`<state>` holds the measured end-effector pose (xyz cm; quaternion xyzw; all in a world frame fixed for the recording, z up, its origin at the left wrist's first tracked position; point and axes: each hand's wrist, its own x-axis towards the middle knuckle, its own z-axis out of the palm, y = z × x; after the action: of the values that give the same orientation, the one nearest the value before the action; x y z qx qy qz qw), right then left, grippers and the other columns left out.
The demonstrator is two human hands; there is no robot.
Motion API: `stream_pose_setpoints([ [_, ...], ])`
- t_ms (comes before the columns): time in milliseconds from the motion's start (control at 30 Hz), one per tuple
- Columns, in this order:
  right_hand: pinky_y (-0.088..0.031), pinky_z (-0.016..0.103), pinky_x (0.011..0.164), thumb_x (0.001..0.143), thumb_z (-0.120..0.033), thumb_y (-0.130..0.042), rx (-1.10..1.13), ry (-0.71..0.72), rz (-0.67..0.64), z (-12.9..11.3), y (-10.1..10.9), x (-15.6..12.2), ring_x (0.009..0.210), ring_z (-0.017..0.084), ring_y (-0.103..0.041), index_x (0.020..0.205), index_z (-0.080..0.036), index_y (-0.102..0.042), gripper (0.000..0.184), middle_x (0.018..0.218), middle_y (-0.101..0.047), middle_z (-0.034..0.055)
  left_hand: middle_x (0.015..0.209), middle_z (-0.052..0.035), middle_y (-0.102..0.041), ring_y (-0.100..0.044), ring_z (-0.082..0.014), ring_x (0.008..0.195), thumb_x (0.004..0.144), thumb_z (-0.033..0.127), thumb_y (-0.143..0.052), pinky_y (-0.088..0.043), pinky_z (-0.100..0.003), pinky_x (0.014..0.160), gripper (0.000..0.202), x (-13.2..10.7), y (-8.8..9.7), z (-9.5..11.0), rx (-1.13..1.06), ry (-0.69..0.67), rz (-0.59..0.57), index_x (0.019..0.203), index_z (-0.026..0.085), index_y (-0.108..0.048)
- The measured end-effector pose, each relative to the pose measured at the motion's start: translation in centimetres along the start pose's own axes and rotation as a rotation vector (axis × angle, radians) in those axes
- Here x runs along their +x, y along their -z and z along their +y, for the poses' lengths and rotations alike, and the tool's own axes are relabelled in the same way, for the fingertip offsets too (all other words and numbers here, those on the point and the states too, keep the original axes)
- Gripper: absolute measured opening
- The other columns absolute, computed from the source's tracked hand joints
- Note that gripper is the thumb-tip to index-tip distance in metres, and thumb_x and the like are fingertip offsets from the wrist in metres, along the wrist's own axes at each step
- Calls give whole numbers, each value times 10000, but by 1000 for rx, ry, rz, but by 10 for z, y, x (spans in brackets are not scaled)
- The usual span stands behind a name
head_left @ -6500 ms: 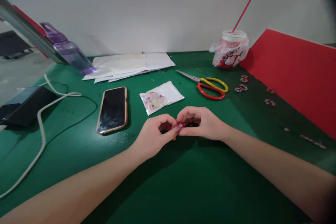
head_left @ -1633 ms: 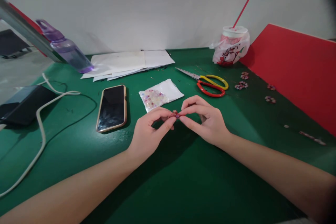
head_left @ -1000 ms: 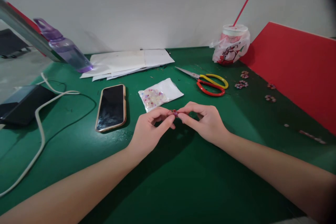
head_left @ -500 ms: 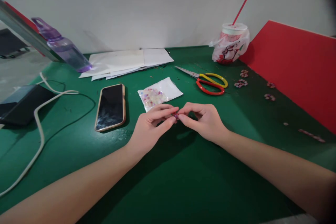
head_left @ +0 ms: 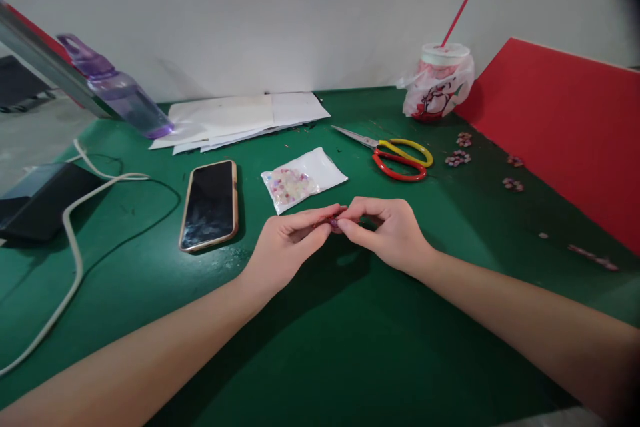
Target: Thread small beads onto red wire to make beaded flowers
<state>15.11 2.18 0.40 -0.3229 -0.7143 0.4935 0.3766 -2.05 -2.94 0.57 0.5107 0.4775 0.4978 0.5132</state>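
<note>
Small reddish-purple beads (head_left: 334, 222) are pinched between the fingertips of both hands, low over the green table. My left hand (head_left: 290, 238) grips them from the left, thumb and fingers closed. From the other side my right hand (head_left: 387, 230) holds them between thumb and forefinger. The fingers cover most of the beads, so their arrangement cannot be made out. Just beyond my hands lies a clear-and-white packet (head_left: 305, 179) of pastel beads. Scissors (head_left: 400, 155) with one yellow and one red handle rest behind my right hand, blades pointing left.
A phone (head_left: 210, 205) and a white cable (head_left: 75, 240) lie left. Behind are papers (head_left: 240, 117) and a purple bottle (head_left: 127, 97). A bagged cup (head_left: 440, 83) with a straw stands back right. Several bead clusters (head_left: 459, 159) and a beaded strip (head_left: 593, 257) lie near a red panel (head_left: 560, 120).
The fingers of my left hand have drawn closer together around the beads, and its far fingers no longer overlap the packet. My right hand stays nearly in place.
</note>
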Motion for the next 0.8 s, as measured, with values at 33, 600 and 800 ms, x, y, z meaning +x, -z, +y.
stream_pose_setpoints([
  [33, -461, 249, 617, 771, -257, -633, 0, -4, -2, 0, 0, 0, 642, 112, -543, 723, -162, -647, 107, 670, -612, 2, 1031, 25, -708, -646, -154, 1007, 793, 189, -645, -501, -255, 938, 226, 0, 0, 0, 9, 4, 3, 997, 263, -706],
  [600, -466, 224, 548, 784, -290, -609, 5, -27, -6, -2, 0, 2, 580, 98, -549, 711, -161, -662, 157, 636, -627, 3, 1148, 16, -659, -585, -191, 1117, 861, 296, -565, -437, -351, 1016, 272, 2, 2, 2, 252, -31, -11, 1117, 277, -653],
  [800, -467, 219, 540, 796, -288, -597, -32, -22, -22, -1, 1, 2, 570, 100, -574, 691, -162, -658, 175, 617, -641, 2, 1093, 15, -686, -610, -181, 1077, 855, 281, -569, -464, -318, 986, 254, 1, 1, 3, 254, -22, 15, 1084, 246, -673],
])
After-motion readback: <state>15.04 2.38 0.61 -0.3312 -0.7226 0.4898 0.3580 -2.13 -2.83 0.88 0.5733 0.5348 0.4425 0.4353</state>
